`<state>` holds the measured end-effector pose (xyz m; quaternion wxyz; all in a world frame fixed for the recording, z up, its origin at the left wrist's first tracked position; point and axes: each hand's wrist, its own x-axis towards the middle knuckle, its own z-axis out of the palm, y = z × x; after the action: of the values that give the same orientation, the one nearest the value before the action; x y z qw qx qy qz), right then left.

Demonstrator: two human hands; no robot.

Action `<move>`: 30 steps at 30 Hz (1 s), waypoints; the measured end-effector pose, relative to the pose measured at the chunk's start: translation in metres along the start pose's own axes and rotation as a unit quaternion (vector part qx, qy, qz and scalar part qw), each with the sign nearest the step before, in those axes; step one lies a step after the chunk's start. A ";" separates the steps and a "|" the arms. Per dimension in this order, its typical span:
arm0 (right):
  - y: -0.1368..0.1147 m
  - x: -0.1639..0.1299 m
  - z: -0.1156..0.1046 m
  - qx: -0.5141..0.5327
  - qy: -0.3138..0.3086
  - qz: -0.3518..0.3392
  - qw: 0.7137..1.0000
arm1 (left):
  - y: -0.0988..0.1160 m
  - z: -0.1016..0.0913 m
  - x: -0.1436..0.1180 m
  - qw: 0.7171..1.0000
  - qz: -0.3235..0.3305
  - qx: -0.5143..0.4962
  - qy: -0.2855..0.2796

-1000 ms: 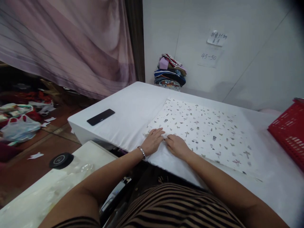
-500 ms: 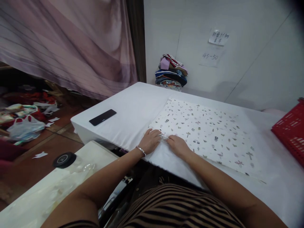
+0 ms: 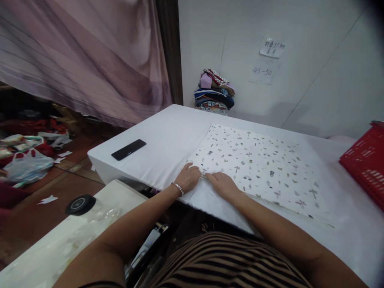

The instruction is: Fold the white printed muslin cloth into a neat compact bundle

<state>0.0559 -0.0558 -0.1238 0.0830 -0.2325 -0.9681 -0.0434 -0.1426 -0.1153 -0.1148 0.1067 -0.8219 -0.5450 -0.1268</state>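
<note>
A white cloth printed with small plants and insects [image 3: 258, 164] lies spread on the white-covered table [image 3: 162, 132]. At its near left corner is my left hand [image 3: 188, 178], a silver bracelet on the wrist, with bent fingers closed on the cloth's edge. Just to the right, my right hand [image 3: 222, 185] grips the same near edge, its fingertips close to those of my left. A short folded bit of the edge shows between the hands. Both thumbs are mostly hidden.
A black phone [image 3: 129, 149] lies on the table's left part. Folded fabrics [image 3: 214, 94] are stacked by the wall, and a red plastic basket [image 3: 364, 160] stands at right. Lower left, a side table [image 3: 112, 196] bears a round black object [image 3: 80, 205] and clear plastic.
The edge between my hands, raised in a small fold before, now lies flatter. My right hand has shifted slightly left, nearer my left hand. The view has moved a little.
</note>
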 end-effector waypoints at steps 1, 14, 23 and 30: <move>0.000 -0.001 0.001 -0.006 0.005 0.001 1.000 | 0.000 0.000 0.001 1.000 -0.005 0.001 -0.007; -0.004 0.005 -0.009 0.043 0.009 0.035 0.998 | -0.003 -0.008 0.009 0.998 -0.058 0.006 -0.039; 0.000 0.006 -0.006 0.008 0.035 0.014 0.999 | -0.033 -0.005 0.011 0.994 -0.047 0.058 -0.079; 0.014 -0.022 -0.010 0.014 0.016 0.041 0.999 | -0.044 -0.002 0.010 0.994 -0.032 0.036 -0.094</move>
<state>0.0829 -0.0539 -0.1172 0.1035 -0.2703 -0.9567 -0.0305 -0.1798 -0.0907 -0.1082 0.0803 -0.8081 -0.5826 -0.0327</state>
